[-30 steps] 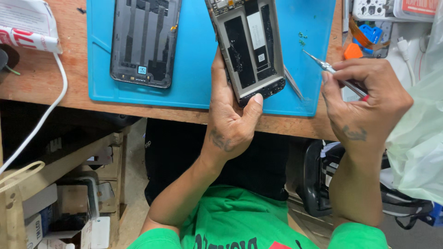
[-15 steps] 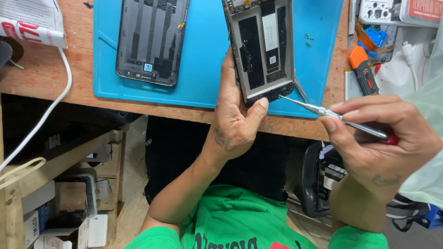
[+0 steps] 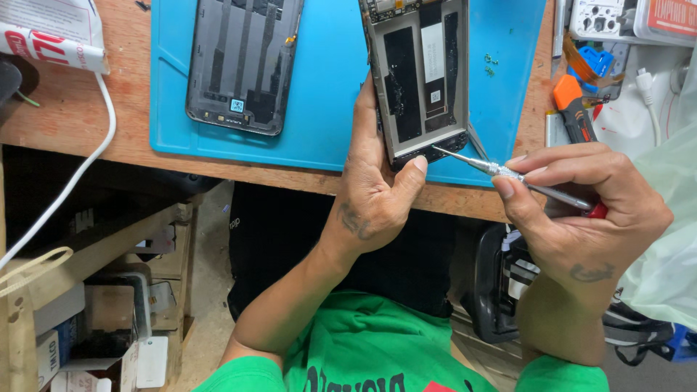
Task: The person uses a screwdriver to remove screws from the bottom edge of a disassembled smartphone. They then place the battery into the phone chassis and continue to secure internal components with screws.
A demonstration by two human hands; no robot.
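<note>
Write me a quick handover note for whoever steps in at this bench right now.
Left hand: grips the opened phone by its lower edge, on the blue mat.
Right hand: holds a small screwdriver, tip at the phone's bottom edge.
Done: back cover is off, lying on the mat to the left.
Left: work at the phone's bottom end is still open; a few tiny green bits lie on the mat.

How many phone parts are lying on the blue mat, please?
2: a dark back cover on the blue mat's left side, and an opened phone body on its right, steadied by the left hand. More may lie beyond view.
</note>
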